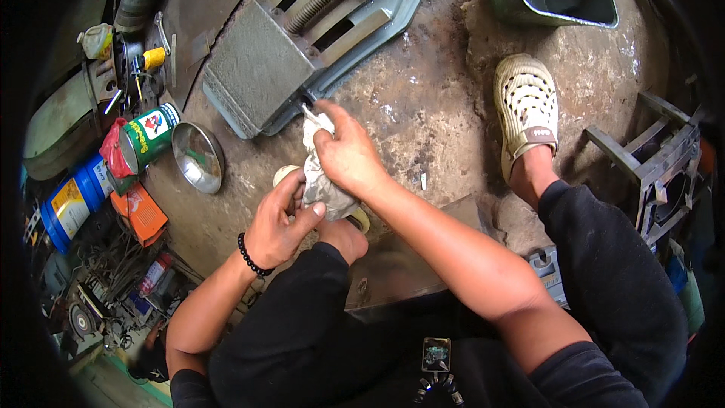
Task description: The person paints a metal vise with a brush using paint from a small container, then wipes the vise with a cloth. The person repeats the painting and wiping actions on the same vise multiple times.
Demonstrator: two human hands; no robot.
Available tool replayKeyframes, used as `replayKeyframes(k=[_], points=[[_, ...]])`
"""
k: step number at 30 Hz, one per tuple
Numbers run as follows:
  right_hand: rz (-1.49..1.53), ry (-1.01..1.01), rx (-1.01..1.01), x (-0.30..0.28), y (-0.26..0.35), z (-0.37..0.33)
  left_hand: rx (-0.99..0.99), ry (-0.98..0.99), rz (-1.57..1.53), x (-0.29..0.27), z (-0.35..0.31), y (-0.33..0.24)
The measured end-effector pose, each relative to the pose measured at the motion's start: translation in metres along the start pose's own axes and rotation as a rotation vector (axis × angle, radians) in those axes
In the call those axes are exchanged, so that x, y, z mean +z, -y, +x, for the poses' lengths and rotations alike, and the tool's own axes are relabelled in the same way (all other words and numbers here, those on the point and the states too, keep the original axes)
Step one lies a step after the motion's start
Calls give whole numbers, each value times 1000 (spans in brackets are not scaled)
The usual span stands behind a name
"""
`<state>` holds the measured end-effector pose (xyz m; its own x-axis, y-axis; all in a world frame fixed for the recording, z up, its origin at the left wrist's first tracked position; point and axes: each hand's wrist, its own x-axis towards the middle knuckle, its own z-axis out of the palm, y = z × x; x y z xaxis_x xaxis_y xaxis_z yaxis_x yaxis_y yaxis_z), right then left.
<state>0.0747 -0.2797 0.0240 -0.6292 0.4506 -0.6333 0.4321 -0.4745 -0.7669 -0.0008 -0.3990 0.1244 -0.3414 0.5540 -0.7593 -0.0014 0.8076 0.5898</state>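
Note:
A grey-painted machine vise with a bare screw lies on the ground in front of me. My right hand is closed on a crumpled whitish rag, close to the vise's near corner. One twisted end of the rag reaches up to that corner; I cannot tell whether it touches the metal. My left hand, with a black bead bracelet at the wrist, pinches the lower part of the rag between thumb and fingers. Part of the rag is hidden behind both hands.
A green metal bucket with a brush stands at the far right. To the left are a round metal bowl, a green can, a blue pail and an orange box. A metal frame stands beyond my right foot.

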Motion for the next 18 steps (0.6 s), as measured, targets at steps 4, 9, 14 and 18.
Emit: replayKeyframes(k=[4,9,14,18], points=[[1,-6,33,6,-15,-15,-44,-61,-31,-3,-3,20],[862,271,373,-3,-38,-17,-32,-211,-340,-6,-15,50],[682,597,477,-23,-53,-15,-64,-237,-701,0,-30,90],[199,516,127,-20,-48,-11,-316,-72,-1138,0,-33,114]])
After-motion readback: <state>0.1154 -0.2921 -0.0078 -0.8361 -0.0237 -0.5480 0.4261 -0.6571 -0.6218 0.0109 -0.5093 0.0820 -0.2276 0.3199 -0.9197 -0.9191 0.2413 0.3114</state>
